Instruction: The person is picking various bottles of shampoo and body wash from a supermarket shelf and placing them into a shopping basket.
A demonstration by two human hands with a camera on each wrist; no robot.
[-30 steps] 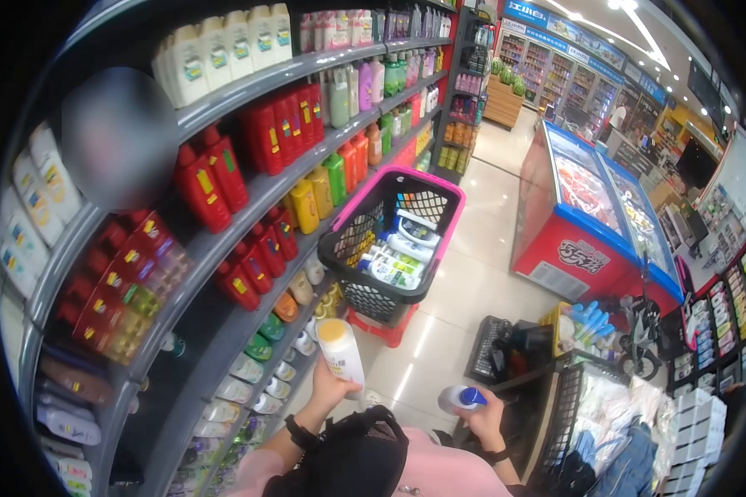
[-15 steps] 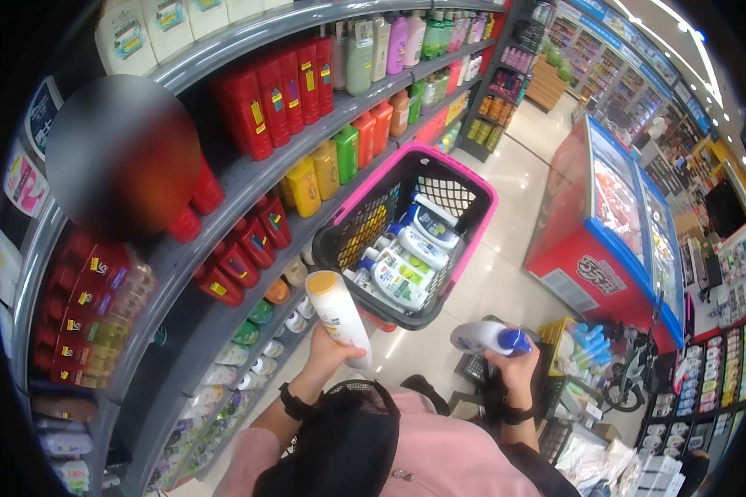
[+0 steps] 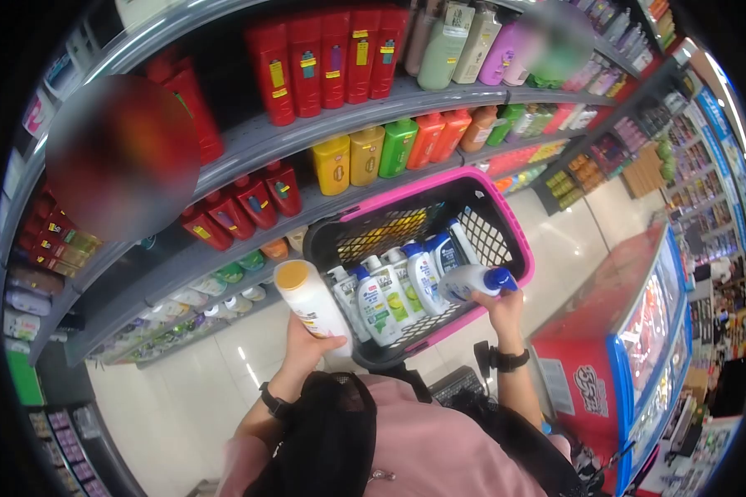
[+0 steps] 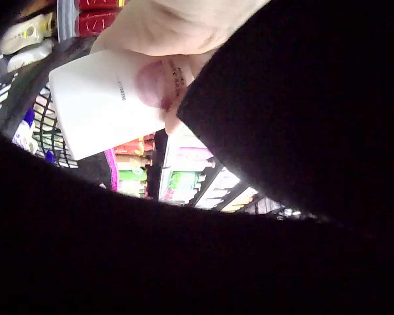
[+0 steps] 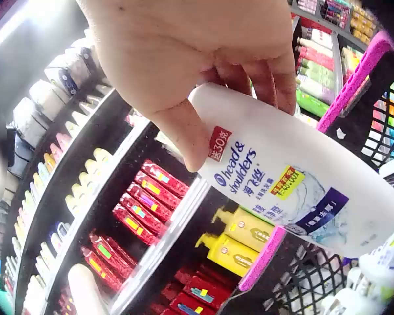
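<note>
In the head view my left hand (image 3: 307, 344) grips a white bottle with a golden cap (image 3: 311, 302), held at the basket's near left corner. My right hand (image 3: 503, 315) holds a white bottle with a blue cap (image 3: 466, 282) over the basket's right side. The black basket with a pink rim (image 3: 518, 240) contains several pump bottles (image 3: 379, 308). The right wrist view shows fingers and thumb of the right hand (image 5: 197, 59) round the top of the head & shoulders bottle (image 5: 295, 177). In the left wrist view, the left hand (image 4: 177, 26) grasps the white bottle (image 4: 95, 105).
Curved shelves (image 3: 423, 95) with red bottles (image 3: 305, 70) and yellow, green and orange bottles (image 3: 398, 149) stand beyond the basket. A red and blue freezer (image 3: 588, 356) stands at the right, and tiled floor (image 3: 166, 414) shows at the lower left.
The head view has turned and come closer to the shelves and basket. The right hand's bottle has moved from beside the basket to over its right side. Both hands keep their bottles.
</note>
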